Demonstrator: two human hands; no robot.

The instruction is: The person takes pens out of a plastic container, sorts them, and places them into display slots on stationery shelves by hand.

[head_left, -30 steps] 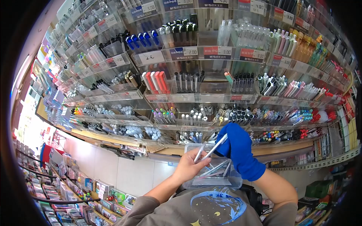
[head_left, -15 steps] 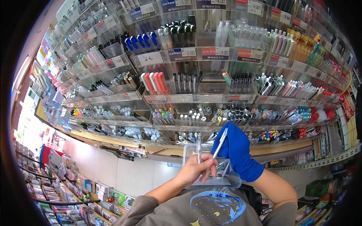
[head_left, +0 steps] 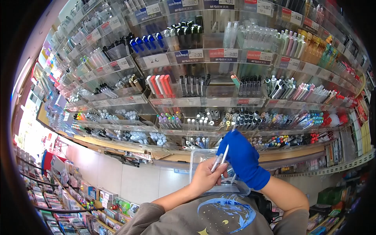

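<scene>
My left hand (head_left: 208,174) is bare and closed around the lower part of a clear-barrelled pen (head_left: 216,163). A slim white pen (head_left: 225,153) stands slanted beside it, its lower end at my left fingertips. My right hand (head_left: 243,158) is covered to the wrist by a blue cloth glove and folded around the white pen's upper part. Those gloved fingers are mostly hidden. Under both hands is a clear plastic box (head_left: 192,166) with several pens inside, partly covered by my hands.
A tiered clear display rack (head_left: 219,102) full of pens rises in front, with price tags (head_left: 190,56) along its shelves. A wooden ledge (head_left: 290,155) runs along its base. Packaged goods (head_left: 51,188) fill racks at lower left. Tiled floor (head_left: 137,182) shows on the left.
My gloved right hand has closed over the white pen, which lay exposed across the blue cloth before. My left hand has shifted slightly right, and its clear pen has tilted from upright.
</scene>
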